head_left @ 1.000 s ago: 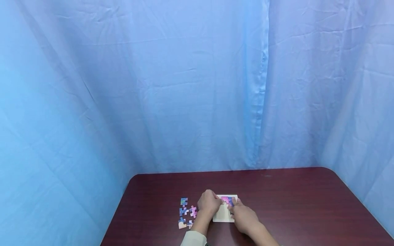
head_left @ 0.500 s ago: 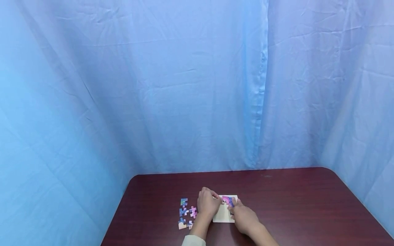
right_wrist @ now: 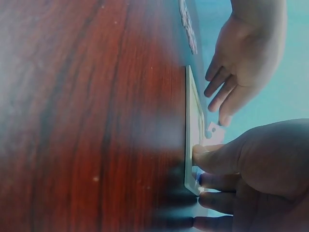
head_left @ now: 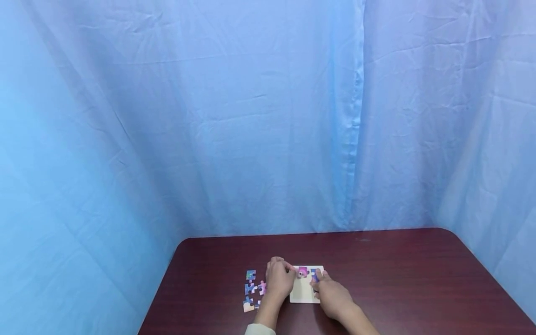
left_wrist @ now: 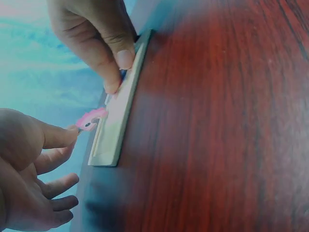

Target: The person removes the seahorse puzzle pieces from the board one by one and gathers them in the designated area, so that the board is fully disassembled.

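Observation:
My left hand [head_left: 279, 280] pinches a pink jigsaw piece [left_wrist: 89, 119] between thumb and forefinger, its other fingers spread loosely. The piece, with an eye printed on it, is held over the far left part of a shallow cream puzzle tray [head_left: 302, 294]. On the tray's right side, my right hand [head_left: 333, 296] rests with its fingers fairly straight, thumb on the tray and fingertips at a blue jigsaw piece [head_left: 314, 274]. That blue piece lies in the far right corner, partly hidden by the fingers.
Several loose jigsaw pieces [head_left: 249, 289] lie left of the left hand, partly covered by it. The dark red wooden table [head_left: 398, 279] reaches back to a blue curtain [head_left: 268, 139], which also hangs along both sides.
My left hand has shifted a little left and drawn the pink piece away from the blue one, so a gap shows between them. The right hand stays in place.

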Motion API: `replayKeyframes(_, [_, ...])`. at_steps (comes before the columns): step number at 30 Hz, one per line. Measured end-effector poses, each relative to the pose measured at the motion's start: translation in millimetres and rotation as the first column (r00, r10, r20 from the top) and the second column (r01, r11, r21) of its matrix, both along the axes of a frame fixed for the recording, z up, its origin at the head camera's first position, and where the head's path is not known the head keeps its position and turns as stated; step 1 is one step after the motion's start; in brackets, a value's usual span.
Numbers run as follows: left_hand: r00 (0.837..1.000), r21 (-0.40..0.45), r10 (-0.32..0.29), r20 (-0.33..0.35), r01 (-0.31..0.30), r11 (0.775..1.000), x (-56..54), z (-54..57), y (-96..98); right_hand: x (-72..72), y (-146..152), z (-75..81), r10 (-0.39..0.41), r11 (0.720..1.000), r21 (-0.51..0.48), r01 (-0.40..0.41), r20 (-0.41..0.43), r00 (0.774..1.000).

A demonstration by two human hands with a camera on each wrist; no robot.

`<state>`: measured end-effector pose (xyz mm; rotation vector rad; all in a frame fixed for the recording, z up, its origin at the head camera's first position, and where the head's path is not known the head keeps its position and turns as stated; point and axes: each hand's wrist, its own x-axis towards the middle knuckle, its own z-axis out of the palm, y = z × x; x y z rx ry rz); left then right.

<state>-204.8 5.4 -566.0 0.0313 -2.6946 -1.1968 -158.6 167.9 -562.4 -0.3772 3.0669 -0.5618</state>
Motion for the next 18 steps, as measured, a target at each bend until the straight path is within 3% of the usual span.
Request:
replayKeyframes(10, [0.999, 0.019, 0.035, -0.038, -0.034, 0.999, 4.2, 16.2, -16.5, -0.8, 0.7, -2.0, 0.001, 1.0, -0.022, 0.0, 0.012, 1.0])
replayKeyframes(18, [0.992, -0.015, 0.097, -0.079, -0.099, 0.995, 5.9, 15.7, -34.4, -1.4, 1.1, -2.5, 0.003, 0.999, -0.04, 0.0, 0.059, 0.998])
